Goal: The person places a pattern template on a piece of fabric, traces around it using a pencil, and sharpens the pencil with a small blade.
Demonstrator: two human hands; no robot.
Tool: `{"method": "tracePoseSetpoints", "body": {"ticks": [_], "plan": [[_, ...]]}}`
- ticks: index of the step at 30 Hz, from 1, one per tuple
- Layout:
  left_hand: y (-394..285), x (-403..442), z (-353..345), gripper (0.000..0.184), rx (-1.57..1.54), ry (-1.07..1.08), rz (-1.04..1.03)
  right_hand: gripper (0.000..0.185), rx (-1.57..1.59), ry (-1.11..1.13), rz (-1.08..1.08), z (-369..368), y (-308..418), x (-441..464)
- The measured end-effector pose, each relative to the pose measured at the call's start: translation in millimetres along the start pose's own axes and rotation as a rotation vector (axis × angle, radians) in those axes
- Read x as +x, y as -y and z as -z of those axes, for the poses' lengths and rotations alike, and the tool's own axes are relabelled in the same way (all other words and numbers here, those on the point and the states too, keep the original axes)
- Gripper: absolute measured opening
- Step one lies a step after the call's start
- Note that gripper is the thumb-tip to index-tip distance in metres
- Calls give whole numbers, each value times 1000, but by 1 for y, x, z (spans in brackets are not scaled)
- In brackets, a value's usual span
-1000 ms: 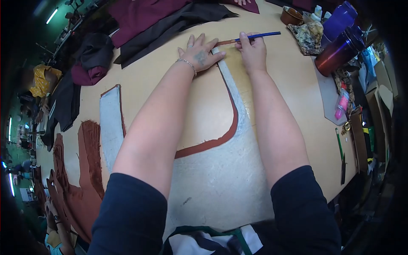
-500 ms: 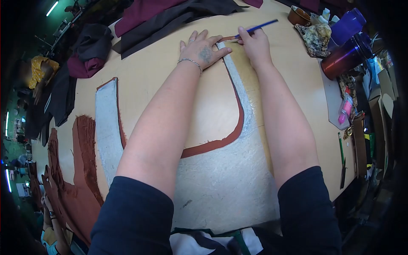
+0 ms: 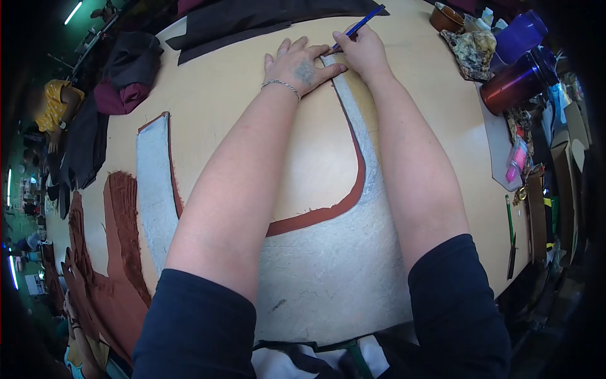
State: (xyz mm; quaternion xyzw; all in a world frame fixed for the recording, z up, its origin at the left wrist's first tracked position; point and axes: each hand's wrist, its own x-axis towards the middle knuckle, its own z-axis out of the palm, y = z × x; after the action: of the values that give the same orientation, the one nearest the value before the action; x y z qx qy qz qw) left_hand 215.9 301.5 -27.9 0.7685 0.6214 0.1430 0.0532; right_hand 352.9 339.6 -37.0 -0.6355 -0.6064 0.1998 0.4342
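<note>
My right hand (image 3: 367, 58) grips a slim blue pen (image 3: 366, 20) whose lower end is close to the top of a strap-like arm of a pale grey pattern piece (image 3: 334, 271). Beside it, my left hand (image 3: 302, 69) lies spread, thumb across that strap and the other fingers on the table. A bracelet circles the left wrist. Rust-brown fabric (image 3: 309, 219) shows from under the pattern along its curved inner edge. A tan strip (image 3: 365, 104) runs along the strap's right side, partly hidden by my right forearm. The pen's tip is too small to make out.
Piled rust-brown fabric (image 3: 123, 252) lies at left, dark cloth (image 3: 252, 25) at the back. On the right stand a dark red-and-blue tumbler (image 3: 511, 88), a brown cup (image 3: 447, 18) and a pink bottle (image 3: 516, 161). A green pencil (image 3: 509, 218) lies near the right edge. Other people sit far left.
My right hand has shifted slightly left and up, closer to my left hand, and the pen now stands more steeply. My left hand still presses on the strap. The view has shifted a little.
</note>
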Motion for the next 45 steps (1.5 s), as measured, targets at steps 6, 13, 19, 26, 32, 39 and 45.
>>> {"method": "tracePoseSetpoints", "body": {"ticks": [6,13,19,26,32,39,45], "plan": [[1,1,0,67,-7,5,-1,29,-47,-90,-59,20,-6,2],[0,0,1,65,47,25,-10,30,-61,-17,36,8,2,-4],[-2,-3,-2,63,87,8,5,30,-48,-82,-6,20,-13,3],[-2,-1,0,63,119,44,8,28,-75,-110,60,21,-9,0],[0,1,-4,67,143,33,-8,30,-171,-116,114,11,-3,-3],[0,0,-3,64,94,37,31,29,12,-110,10,24,-28,11],[-3,0,1,66,113,67,32,31,-156,-50,190,5,-1,-4]]}}
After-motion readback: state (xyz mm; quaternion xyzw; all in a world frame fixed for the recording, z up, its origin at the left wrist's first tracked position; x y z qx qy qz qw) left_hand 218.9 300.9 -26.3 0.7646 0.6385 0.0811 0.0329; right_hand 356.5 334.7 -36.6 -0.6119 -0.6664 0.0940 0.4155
